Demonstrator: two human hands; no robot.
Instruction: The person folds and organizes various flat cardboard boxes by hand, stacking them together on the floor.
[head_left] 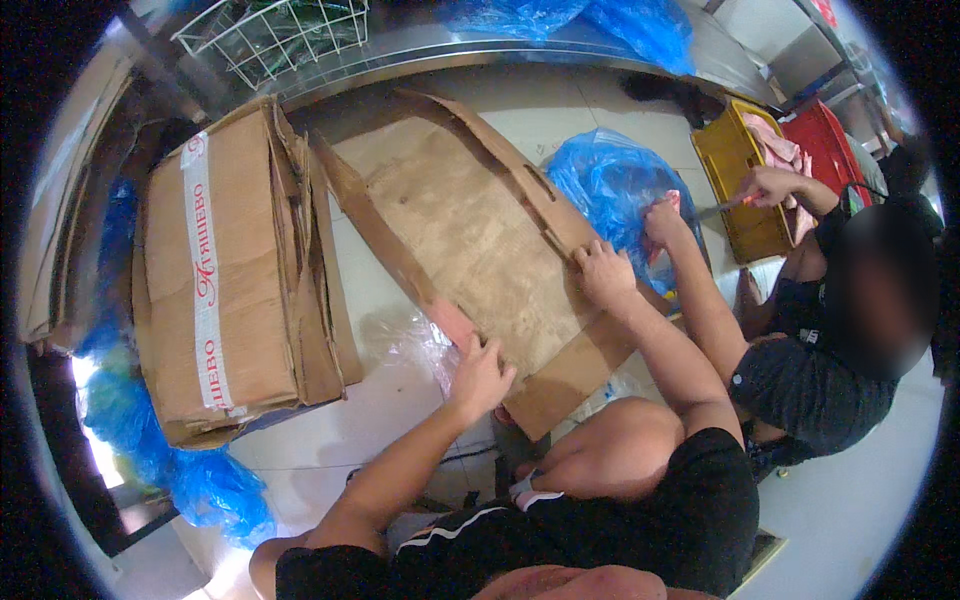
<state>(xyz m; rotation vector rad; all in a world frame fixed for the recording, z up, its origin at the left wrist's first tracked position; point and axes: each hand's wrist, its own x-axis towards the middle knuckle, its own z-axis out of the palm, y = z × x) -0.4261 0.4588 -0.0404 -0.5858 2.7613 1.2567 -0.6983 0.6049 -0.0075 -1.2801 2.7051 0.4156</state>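
An opened-out brown cardboard box [470,215] lies in front of me, its long side flaps raised and its inner face stained. My left hand [482,380] is closed on the box's near left edge, just beside a pinkish strip [450,322] whose kind I cannot make out. Further right, my right hand [605,275] has its fingers bent over the right side flap, gripping it. Clear plastic film [405,345] lies crumpled along the left flap.
Flattened cardboard boxes [240,270] are stacked at the left, with blue plastic bags [215,490] beside them. At the right, a co-worker holds a knife [722,206] and something pink over a blue bag [600,180]. Yellow [722,150] and red crates [822,140] stand behind.
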